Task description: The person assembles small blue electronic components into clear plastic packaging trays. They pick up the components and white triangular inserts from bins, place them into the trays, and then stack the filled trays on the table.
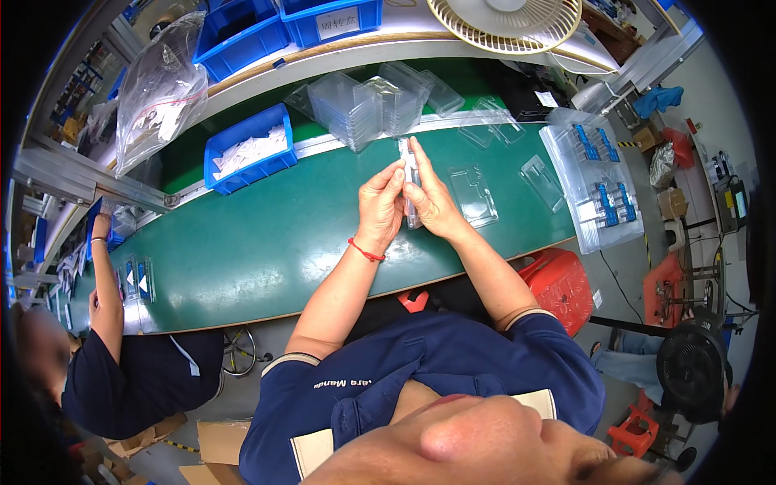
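Seen from above, a person in a dark blue shirt works at a green conveyor belt (267, 242) that curves across the middle of the view. Both hands meet just above centre, pressed together around a narrow clear plastic blister pack (410, 174) held upright between them. The left hand (381, 206), with a red cord at its wrist, has its fingers closed against the pack's left side; the right hand (431, 198) has its fingers laid long and together along the right side, clamping it. At two o'clock from the hands, empty clear trays (473, 194) lie flat on the belt, and further toward three o'clock sits a clear tray of finished packs with blue inserts (602, 190). At twelve o'clock stands a stack of clear plastic shells (356, 105). At ten o'clock is a blue bin (246, 149) of white pieces. At eight o'clock another worker's arm (101, 275) reaches onto the belt.
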The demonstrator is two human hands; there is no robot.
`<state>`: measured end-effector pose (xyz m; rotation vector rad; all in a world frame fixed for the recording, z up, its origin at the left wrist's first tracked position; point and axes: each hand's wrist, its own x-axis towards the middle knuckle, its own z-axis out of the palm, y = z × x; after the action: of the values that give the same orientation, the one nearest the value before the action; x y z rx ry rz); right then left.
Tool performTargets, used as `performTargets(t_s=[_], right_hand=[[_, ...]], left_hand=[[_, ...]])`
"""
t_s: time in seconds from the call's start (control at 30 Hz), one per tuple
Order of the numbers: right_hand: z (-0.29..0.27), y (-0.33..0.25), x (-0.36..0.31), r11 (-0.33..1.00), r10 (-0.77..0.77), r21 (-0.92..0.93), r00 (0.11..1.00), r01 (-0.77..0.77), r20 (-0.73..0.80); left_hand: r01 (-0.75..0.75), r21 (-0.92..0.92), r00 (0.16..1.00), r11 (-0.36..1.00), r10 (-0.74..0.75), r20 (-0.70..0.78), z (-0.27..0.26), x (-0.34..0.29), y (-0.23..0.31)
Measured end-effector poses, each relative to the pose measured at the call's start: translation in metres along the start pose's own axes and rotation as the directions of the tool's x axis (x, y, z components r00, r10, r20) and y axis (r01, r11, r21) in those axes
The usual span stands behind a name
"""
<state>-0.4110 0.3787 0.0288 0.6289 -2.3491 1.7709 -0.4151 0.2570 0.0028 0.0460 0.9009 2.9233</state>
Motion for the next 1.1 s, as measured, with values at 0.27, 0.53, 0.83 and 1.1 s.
performTargets(t_s=[0.27,0.53,0.83,1.1], right_hand=[[-0.021,-0.014,-0.004,0.930,0.089,-0.356,0.996,-0.088,-0.016],[-0.032,-0.018,-0.010,0.952,0.145,-0.275,0.989,-0.131,0.031],[-0.030,0.024,-0.013,0.970,0.110,-0.207,0.991,-0.125,-0.082],[-0.100,0.032,-0.030,0.747,-0.135,-0.647,0.918,-0.152,-0.372]], left_hand=[[-0.026,0.449,0.992,0.893,-0.033,0.124,-0.010,0.007,0.019],[-0.070,0.756,0.933,0.650,-0.225,0.280,-0.014,0.007,0.047],[0.219,0.562,0.975,0.798,-0.190,-0.111,-0.069,-0.026,0.081],[0.298,0.686,0.946,0.663,-0.110,-0.304,-0.085,-0.051,0.112]])
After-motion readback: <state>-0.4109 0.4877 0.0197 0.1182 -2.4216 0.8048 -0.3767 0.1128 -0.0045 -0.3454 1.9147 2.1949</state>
